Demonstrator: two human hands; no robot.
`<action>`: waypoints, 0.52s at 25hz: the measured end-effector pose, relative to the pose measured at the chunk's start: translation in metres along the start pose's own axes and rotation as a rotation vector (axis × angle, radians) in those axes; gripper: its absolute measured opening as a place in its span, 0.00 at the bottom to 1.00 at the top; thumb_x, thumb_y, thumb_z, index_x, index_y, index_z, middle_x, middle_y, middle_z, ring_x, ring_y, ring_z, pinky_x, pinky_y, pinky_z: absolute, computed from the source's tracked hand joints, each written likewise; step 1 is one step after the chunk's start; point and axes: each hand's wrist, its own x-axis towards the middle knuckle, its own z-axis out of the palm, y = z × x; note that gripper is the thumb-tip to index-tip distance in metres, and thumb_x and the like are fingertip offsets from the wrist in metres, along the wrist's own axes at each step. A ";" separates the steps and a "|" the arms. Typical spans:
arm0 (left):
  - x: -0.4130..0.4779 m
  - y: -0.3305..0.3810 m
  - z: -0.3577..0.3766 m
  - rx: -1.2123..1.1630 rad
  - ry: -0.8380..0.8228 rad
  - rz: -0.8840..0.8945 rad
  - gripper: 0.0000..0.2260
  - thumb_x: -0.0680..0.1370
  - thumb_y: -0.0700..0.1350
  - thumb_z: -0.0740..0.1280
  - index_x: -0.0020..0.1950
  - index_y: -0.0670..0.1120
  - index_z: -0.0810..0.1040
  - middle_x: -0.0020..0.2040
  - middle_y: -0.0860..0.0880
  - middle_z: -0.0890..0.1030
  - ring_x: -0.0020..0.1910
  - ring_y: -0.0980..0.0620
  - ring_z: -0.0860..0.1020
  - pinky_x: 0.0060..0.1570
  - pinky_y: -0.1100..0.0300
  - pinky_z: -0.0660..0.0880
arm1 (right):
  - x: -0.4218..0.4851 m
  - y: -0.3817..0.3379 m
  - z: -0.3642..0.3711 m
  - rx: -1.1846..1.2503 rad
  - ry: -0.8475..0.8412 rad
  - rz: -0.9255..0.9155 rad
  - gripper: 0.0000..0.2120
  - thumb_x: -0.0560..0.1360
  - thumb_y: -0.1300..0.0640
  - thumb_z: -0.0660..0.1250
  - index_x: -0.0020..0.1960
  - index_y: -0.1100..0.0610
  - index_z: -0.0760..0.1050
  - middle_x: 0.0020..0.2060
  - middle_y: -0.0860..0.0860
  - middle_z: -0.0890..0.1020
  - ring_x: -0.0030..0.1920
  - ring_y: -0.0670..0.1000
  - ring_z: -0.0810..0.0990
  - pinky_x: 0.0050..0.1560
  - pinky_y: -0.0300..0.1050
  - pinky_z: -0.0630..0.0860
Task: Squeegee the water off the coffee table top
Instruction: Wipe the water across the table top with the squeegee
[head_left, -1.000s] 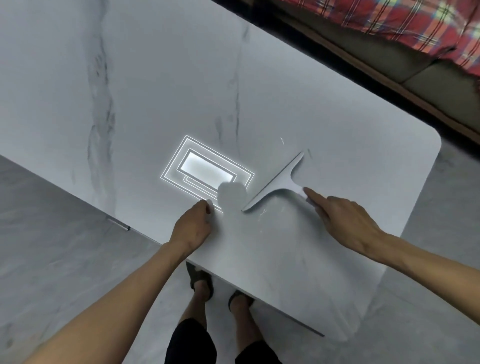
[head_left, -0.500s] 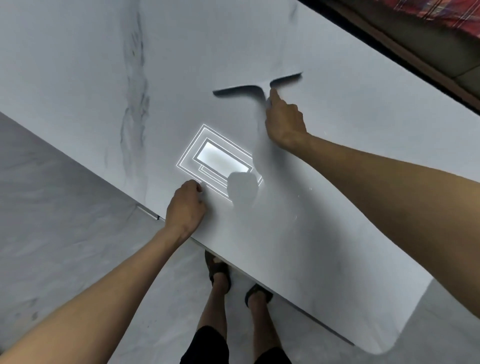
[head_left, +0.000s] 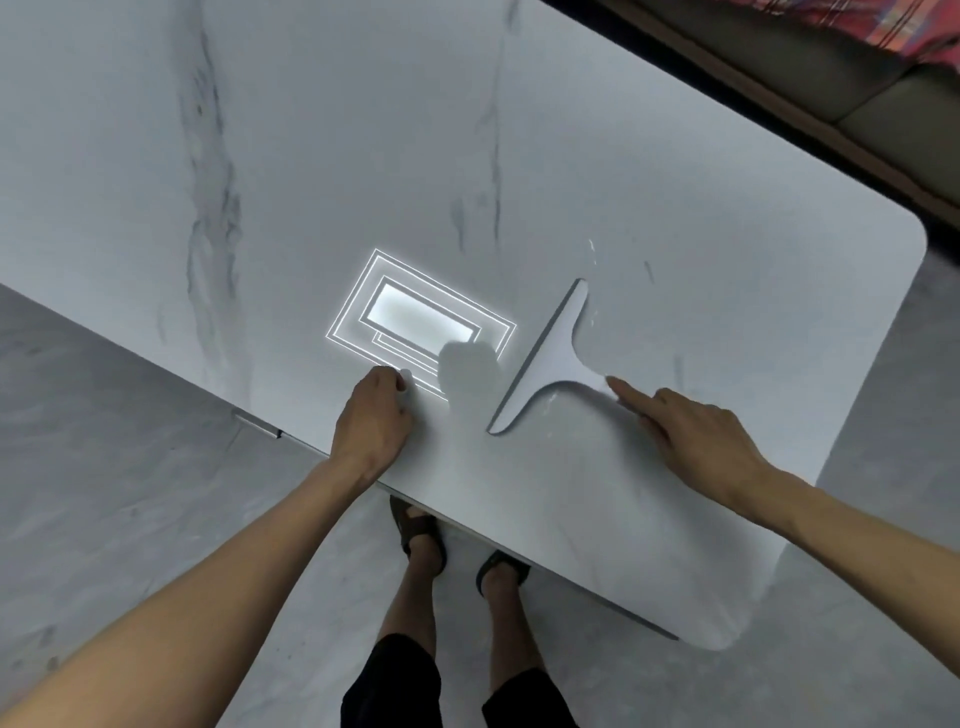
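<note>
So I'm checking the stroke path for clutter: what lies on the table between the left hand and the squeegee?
Head view: no object. Between left hand and squeegee there's bare table top, with only a ceiling light's reflection and a shadow.

coffee table top (head_left: 649, 171): white marble, grey veins running lengthwise | squeegee (head_left: 553, 358): pale grey-white, darker grey blade edge | floor (head_left: 119, 467): grey, faint cloudy marbling | cloth (head_left: 883, 26): red plaid with pale lines | sandals (head_left: 421, 530): dark brown | shorts (head_left: 395, 686): black
</note>
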 end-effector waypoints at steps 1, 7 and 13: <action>-0.002 0.007 0.004 0.019 -0.009 0.027 0.09 0.78 0.41 0.59 0.57 0.42 0.72 0.56 0.45 0.76 0.52 0.44 0.74 0.46 0.54 0.71 | -0.016 0.014 0.003 -0.007 -0.001 0.024 0.30 0.81 0.56 0.55 0.76 0.35 0.49 0.41 0.45 0.72 0.36 0.50 0.76 0.33 0.44 0.71; -0.020 0.032 0.023 0.074 0.018 0.113 0.13 0.81 0.46 0.56 0.42 0.42 0.73 0.43 0.47 0.75 0.44 0.42 0.75 0.39 0.54 0.69 | -0.069 0.030 0.001 -0.063 0.025 -0.032 0.23 0.81 0.47 0.50 0.75 0.35 0.53 0.37 0.44 0.72 0.29 0.49 0.74 0.28 0.46 0.74; -0.037 0.016 0.032 0.047 0.052 -0.083 0.09 0.77 0.40 0.60 0.56 0.42 0.74 0.52 0.44 0.79 0.49 0.44 0.77 0.44 0.53 0.72 | -0.030 -0.065 0.040 -0.084 -0.033 -0.453 0.23 0.83 0.52 0.55 0.75 0.39 0.56 0.45 0.50 0.76 0.35 0.54 0.77 0.30 0.44 0.66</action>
